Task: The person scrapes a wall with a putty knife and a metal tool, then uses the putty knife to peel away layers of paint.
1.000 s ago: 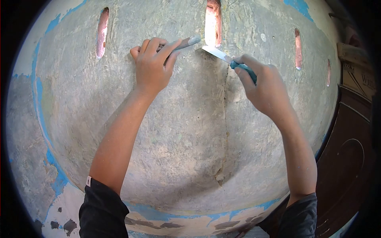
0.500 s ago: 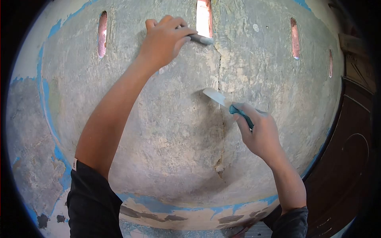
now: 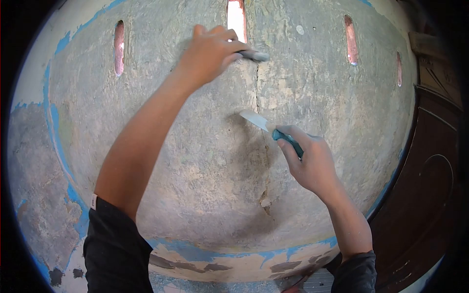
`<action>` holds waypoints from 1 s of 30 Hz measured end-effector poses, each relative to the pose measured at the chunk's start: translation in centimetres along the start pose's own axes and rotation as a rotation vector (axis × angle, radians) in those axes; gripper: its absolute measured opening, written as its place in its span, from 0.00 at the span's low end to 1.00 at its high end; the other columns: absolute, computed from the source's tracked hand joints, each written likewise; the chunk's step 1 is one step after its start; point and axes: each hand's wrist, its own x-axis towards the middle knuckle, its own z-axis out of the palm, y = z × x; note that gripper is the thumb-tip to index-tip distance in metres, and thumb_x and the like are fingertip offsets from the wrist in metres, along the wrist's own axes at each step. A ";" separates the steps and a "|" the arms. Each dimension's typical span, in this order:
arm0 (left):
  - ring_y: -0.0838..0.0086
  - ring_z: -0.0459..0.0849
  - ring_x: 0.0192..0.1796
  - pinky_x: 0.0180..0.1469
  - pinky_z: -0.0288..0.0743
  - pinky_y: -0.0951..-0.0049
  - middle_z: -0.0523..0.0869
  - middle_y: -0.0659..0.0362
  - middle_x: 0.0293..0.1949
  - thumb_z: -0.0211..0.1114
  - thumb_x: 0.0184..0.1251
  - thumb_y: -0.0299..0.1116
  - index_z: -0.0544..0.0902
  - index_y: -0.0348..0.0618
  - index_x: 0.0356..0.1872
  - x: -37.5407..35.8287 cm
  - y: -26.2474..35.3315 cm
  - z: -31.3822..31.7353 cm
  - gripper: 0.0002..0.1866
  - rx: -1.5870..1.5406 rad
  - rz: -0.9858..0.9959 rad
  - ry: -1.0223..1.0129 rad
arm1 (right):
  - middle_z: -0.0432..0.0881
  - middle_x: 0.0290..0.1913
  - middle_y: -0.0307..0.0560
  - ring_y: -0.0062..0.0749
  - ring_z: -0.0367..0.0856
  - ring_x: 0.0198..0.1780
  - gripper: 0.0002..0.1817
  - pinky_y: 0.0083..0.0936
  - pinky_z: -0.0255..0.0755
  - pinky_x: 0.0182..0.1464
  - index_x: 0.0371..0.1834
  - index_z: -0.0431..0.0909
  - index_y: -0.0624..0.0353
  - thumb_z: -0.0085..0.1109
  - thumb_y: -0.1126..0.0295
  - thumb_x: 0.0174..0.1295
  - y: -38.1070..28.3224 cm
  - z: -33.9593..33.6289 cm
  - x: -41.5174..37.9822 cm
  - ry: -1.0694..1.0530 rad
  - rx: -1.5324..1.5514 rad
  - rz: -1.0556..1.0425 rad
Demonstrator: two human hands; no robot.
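Note:
My left hand (image 3: 207,54) is closed around a dark, flat tool (image 3: 255,55) with a greyish end. That end lies across the top of a crack (image 3: 257,85) in the plaster wall (image 3: 181,141), just below the middle slot. Lower down, my right hand (image 3: 312,158) grips the teal handle of a putty knife (image 3: 255,120). Its pale blade points up and left, overlapping the crack's line with the tip just left of it. Farther down the crack is a small chipped hole (image 3: 265,199).
Narrow slots (image 3: 119,48) pierce the upper wall, the middle one (image 3: 236,22) bright with light. Blue paint remnants (image 3: 205,251) edge the grey plaster. A dark brown panelled door (image 3: 425,190) stands at right, below a wooden box-like object (image 3: 435,63).
The tool in my left hand has moved right and slightly down across the crack. My right hand keeps about the same place on the wall, while the whole view has shifted slightly.

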 end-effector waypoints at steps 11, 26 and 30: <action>0.74 0.80 0.52 0.56 0.61 0.64 0.84 0.67 0.42 0.66 0.70 0.37 0.88 0.59 0.53 -1.3 -1.0 -0.5 0.13 0.046 -0.089 0.037 | 0.85 0.32 0.54 0.49 0.85 0.31 0.12 0.39 0.74 0.33 0.53 0.82 0.55 0.60 0.69 0.69 0.8 0.1 0.4 0.133 0.041 -0.052; 0.71 0.80 0.47 0.53 0.61 0.65 0.84 0.65 0.41 0.69 0.65 0.34 0.87 0.53 0.53 -9.4 -2.7 -2.9 0.15 0.079 -0.173 0.056 | 0.82 0.28 0.54 0.53 0.83 0.30 0.10 0.46 0.74 0.34 0.50 0.82 0.52 0.56 0.63 0.71 0.2 -0.3 8.5 0.290 -0.244 -0.123; 0.71 0.80 0.47 0.52 0.62 0.65 0.83 0.64 0.41 0.71 0.62 0.30 0.87 0.52 0.53 -10.0 -1.7 -2.3 0.17 0.038 -0.194 0.101 | 0.81 0.26 0.55 0.54 0.83 0.30 0.10 0.47 0.73 0.33 0.48 0.81 0.52 0.56 0.63 0.72 -0.3 0.5 8.5 0.327 -0.303 -0.109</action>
